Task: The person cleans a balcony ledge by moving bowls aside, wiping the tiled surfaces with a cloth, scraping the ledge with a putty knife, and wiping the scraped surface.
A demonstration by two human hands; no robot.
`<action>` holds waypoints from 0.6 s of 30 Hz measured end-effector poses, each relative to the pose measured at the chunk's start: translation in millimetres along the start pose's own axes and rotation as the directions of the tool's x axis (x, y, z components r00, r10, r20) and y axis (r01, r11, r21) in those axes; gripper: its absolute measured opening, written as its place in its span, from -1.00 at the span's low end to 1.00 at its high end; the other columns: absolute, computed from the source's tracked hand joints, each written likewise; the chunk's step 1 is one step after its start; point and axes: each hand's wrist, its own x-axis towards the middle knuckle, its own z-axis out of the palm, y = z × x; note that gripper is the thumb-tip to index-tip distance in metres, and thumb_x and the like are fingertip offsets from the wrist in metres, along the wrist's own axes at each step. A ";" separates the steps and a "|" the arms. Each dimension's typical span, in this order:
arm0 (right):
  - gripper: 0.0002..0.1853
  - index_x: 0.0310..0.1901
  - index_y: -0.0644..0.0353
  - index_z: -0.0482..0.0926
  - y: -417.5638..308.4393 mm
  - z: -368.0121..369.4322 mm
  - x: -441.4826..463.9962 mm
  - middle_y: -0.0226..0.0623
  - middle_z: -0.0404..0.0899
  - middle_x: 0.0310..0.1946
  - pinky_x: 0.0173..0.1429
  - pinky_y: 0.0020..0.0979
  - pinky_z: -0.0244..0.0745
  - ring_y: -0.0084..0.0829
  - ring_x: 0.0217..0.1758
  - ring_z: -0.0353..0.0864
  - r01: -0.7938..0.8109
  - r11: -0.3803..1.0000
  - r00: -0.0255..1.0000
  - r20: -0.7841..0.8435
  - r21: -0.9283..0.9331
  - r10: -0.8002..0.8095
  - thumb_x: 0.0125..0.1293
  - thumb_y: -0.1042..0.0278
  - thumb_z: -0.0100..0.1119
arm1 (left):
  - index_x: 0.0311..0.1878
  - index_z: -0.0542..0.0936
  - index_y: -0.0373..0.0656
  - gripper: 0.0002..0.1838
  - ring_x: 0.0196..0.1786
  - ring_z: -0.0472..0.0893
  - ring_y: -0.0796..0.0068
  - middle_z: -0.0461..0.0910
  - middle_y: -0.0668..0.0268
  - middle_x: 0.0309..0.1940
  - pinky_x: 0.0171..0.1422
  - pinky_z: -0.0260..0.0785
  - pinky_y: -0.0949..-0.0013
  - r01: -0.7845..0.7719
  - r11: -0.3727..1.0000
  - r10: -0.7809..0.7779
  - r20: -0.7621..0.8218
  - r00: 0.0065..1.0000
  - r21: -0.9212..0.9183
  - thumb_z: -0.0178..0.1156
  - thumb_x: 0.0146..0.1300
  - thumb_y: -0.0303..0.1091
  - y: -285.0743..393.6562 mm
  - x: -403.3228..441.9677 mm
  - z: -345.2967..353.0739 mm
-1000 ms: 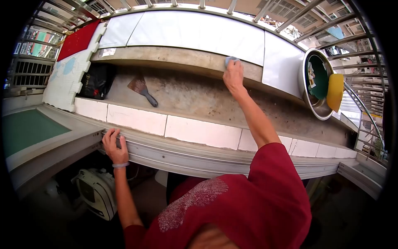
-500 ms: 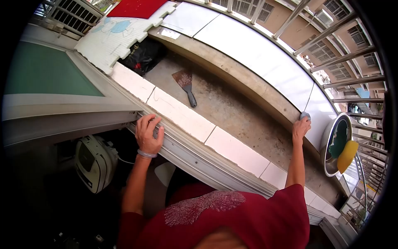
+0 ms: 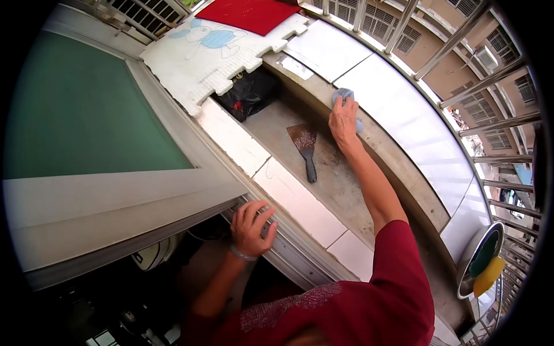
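My right hand (image 3: 344, 121) presses a bunched blue-grey cloth (image 3: 343, 94) onto the concrete edge of the ledge, beside the white tiles. Part of the cloth shows past the fingers on both sides. My left hand (image 3: 251, 229), with a band on its wrist, grips the metal window frame (image 3: 291, 254), fingers curled over the rail; a small dark grey patch by its thumb is unclear. Between the hands, a scraper (image 3: 306, 151) with a rusty blade and dark handle lies in the concrete trough, touched by neither hand.
A black plastic bag (image 3: 249, 95) sits at the trough's far end, by a white foam mat (image 3: 213, 63) and a red sheet (image 3: 248, 12). A metal basin (image 3: 466, 271) with a yellow sponge (image 3: 489, 277) stands at right. Metal railings (image 3: 493, 124) border the ledge.
My right hand has swept the cloth from near the basin along the ledge to the left, toward the foam mat. The view has turned; my left hand stays on the window frame.
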 end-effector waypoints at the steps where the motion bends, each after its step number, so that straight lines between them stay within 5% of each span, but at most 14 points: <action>1: -0.66 -0.18 0.43 0.40 -14.2 9.8 15.3 0.09 0.36 -0.28 -0.07 -0.23 0.29 -0.07 -0.19 0.33 -0.011 1.000 1.000 0.024 -0.017 0.011 -0.06 0.55 0.13 | -0.16 0.60 -0.11 -0.68 0.01 0.45 0.23 0.50 0.26 -0.08 0.04 0.29 0.23 0.001 1.000 -0.001 0.009 1.000 0.009 0.24 -0.07 -0.35 -0.7 0.9 -0.5; 3: -0.68 -0.20 0.42 0.42 -39.1 24.5 41.8 0.07 0.38 -0.28 -0.05 -0.24 0.29 -0.08 -0.18 0.34 -0.036 0.998 0.997 0.070 -0.058 0.040 -0.06 0.53 0.14 | -0.16 0.61 -0.12 -0.68 0.02 0.44 0.23 0.50 0.26 -0.08 0.03 0.30 0.23 0.010 1.000 -0.010 0.015 1.000 0.022 0.25 -0.07 -0.35 -1.6 -0.3 1.5; 9: -0.63 -0.12 0.29 0.47 -73.1 52.1 84.6 0.04 0.41 -0.17 0.02 -0.20 0.35 -0.04 -0.08 0.38 0.192 0.927 0.978 -0.140 0.323 -0.154 -0.07 0.60 0.10 | -0.16 0.61 -0.11 -0.68 0.02 0.44 0.25 0.50 0.26 -0.06 0.03 0.30 0.25 0.009 1.000 -0.009 0.021 1.000 -0.005 0.27 -0.08 -0.36 -6.7 0.5 2.0; 12: -0.66 -0.15 0.16 0.50 -62.0 59.2 96.8 -0.15 0.46 -0.15 -0.08 -0.23 0.40 -0.13 -0.13 0.41 0.216 0.954 0.948 -0.278 0.209 -0.153 -0.04 0.58 0.09 | -0.15 0.61 -0.11 -0.68 0.02 0.44 0.25 0.51 0.26 -0.07 0.03 0.30 0.26 0.002 1.000 -0.002 0.014 1.000 -0.001 0.27 -0.08 -0.36 -7.8 0.0 2.0; 14: -0.58 -0.06 0.09 0.52 -44.1 62.2 86.3 -0.20 0.48 -0.06 0.03 -0.26 0.38 -0.10 -0.07 0.41 0.183 0.963 0.982 0.014 0.197 -0.189 -0.05 0.59 0.06 | -0.15 0.61 -0.12 -0.68 0.02 0.45 0.25 0.51 0.26 -0.07 0.03 0.30 0.26 0.005 1.000 -0.005 0.016 1.000 -0.010 0.26 -0.07 -0.36 -7.9 0.4 2.1; 15: -0.63 -0.15 0.11 0.58 -36.3 61.9 80.5 -0.27 0.52 -0.08 0.02 -0.28 0.38 -0.17 -0.07 0.42 0.321 0.902 0.946 -0.051 0.289 -0.321 -0.06 0.60 0.04 | -0.16 0.61 -0.12 -0.68 0.02 0.45 0.26 0.51 0.26 -0.07 0.03 0.30 0.26 0.003 1.000 -0.003 0.008 1.000 -0.010 0.26 -0.08 -0.37 -8.0 0.2 2.8; 18: -0.70 -0.30 0.12 0.65 -27.9 19.0 38.8 -0.27 0.59 -0.25 -0.05 -0.29 0.42 -0.19 -0.15 0.46 0.452 0.720 0.667 0.336 0.527 -0.665 -0.11 0.57 0.04 | -0.17 0.61 -0.12 -0.68 0.02 0.45 0.26 0.51 0.27 -0.07 0.03 0.30 0.26 -0.007 1.000 0.007 -0.008 1.000 -0.017 0.26 -0.08 -0.36 -9.2 -1.3 4.5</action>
